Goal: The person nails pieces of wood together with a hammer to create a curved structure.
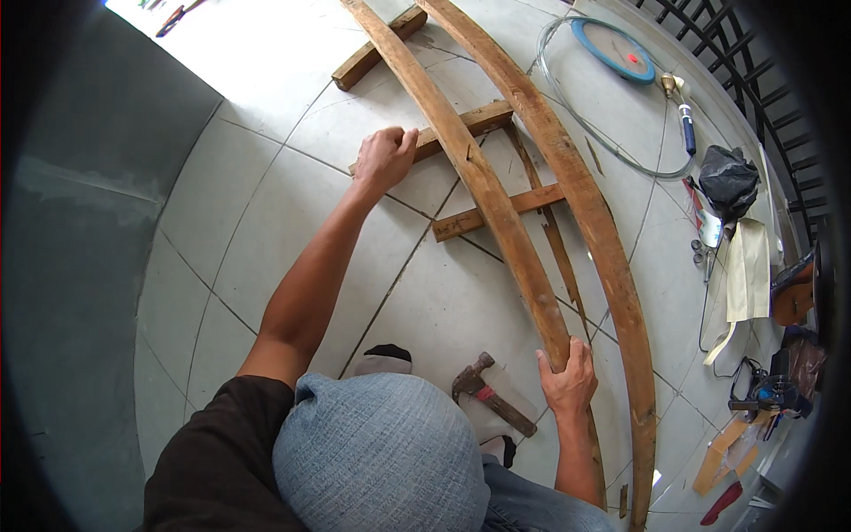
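Note:
My left hand (386, 160) is closed on the near left end of a short wooden crosspiece (434, 142), which runs under a long wooden plank (483, 182). My right hand (568, 379) grips the near end of that same plank, with the thumb on its left side and the fingers over the right. A second long plank (585, 186) lies to the right, roughly parallel, across the same supports. Another short wooden block (456, 225) passes beneath the left plank. Between my feet and my right hand lies a hammer (493, 395) on the tiles.
A thin split strip (554, 235) lies between the planks. Toward the right rim are a coil of wire (563, 111), a blue-rimmed disc (613, 50), a black plastic bag (729, 182), a cream cloth (747, 270) and a dark metal grille (753, 75). Left stands a grey wall (97, 177).

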Available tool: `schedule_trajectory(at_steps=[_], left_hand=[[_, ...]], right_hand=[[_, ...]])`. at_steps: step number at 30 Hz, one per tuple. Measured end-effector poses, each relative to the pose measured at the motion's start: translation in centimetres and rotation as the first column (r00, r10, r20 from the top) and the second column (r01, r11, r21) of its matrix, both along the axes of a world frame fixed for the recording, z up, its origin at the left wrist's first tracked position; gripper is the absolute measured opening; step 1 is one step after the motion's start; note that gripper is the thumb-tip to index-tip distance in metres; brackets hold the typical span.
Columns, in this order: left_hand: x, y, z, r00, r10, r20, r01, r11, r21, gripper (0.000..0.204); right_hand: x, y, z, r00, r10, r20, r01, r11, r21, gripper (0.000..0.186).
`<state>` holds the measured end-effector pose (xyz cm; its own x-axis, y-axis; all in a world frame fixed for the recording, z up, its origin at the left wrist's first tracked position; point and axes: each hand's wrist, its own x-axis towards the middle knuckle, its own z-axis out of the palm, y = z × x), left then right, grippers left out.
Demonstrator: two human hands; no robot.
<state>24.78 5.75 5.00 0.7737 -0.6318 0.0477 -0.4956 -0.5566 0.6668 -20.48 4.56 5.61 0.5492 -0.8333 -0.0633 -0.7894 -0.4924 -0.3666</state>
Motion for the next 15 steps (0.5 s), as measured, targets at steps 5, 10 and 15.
schedule_trajectory(at_steps=[5,10,15], left_hand=[[2.0,-5.9,1.0,0.952,0.299,-0.068,-0.306,0.929,-0.207,0.065],[4.4,-11.1,-0.5,0.819,0.458,-0.346,-0.509,0.858,-0.069,0.097],[3.0,-12.3,-1.3,0.865,0.453,-0.214,-0.462,0.887,0.009,0.076]], right_hand=[[-1.0,0.4,-1.5,0.999,-0.010,0.031,0.010,1.000,0.018,0.055],[-0.9,0.8,-2.4,0.999,0.038,0.016,-0.037,0.997,-0.075,0.056],[0.2,1.0,-0.4,0.968,0.217,0.123,-0.139,0.879,-0.456,0.053]])
